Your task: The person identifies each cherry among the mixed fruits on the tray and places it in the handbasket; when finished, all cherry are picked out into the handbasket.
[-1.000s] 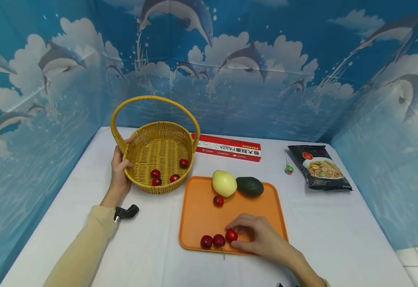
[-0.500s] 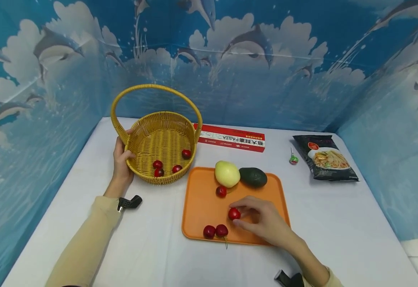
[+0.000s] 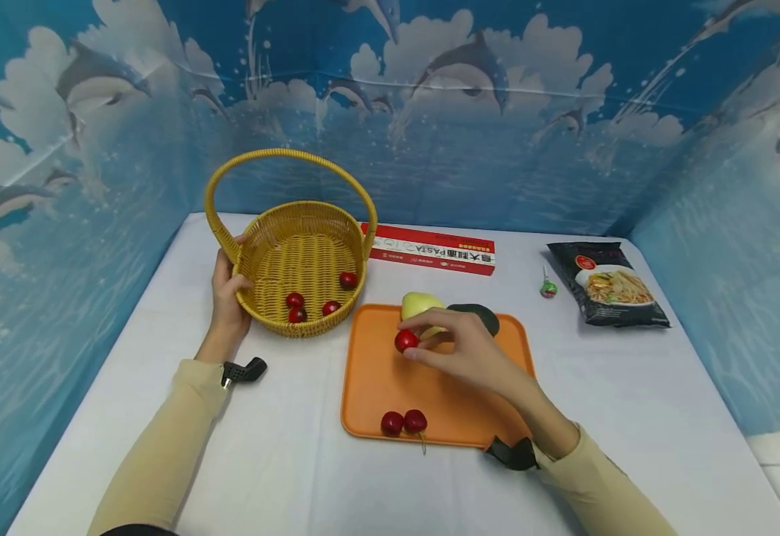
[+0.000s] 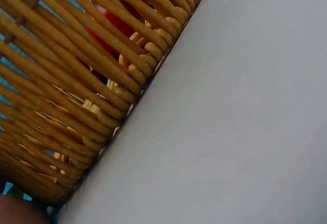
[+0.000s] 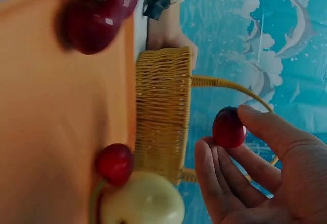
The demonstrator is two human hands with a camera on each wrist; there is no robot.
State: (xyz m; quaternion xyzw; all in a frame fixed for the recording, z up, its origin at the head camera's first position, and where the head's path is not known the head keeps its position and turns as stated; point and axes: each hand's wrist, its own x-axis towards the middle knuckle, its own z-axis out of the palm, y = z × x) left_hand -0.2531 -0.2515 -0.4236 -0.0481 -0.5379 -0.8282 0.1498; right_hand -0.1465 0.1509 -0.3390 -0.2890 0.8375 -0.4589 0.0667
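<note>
My left hand (image 3: 229, 298) grips the left side of a yellow wicker basket (image 3: 303, 324), its thumb over the rim. Several red cherries (image 3: 297, 314) lie inside. Above the orange tray (image 3: 370, 380), my right hand (image 3: 460, 351) pinches a cherry (image 3: 406, 341) between thumb and fingertips; the right wrist view shows this cherry (image 5: 229, 127) clear of the tray. Two more cherries (image 3: 403, 423) sit at the tray's front edge. Another cherry (image 5: 115, 163), beside a pale yellow fruit (image 5: 145, 201), is hidden by my hand in the head view. A dark green avocado (image 3: 487, 318) is partly covered.
A red pasta box (image 3: 430, 251) lies behind the tray, right of the basket. Farther right are a green-wrapped lollipop (image 3: 548, 288) and a black noodle packet (image 3: 607, 286). A dolphin-print curtain (image 3: 417, 164) encloses the white table (image 3: 276, 439) at the back and sides.
My right hand has lifted a cherry off the tray's front part and carried it up and leftward, toward the basket. My left hand keeps its grip on the basket. The head view has tilted slightly downward.
</note>
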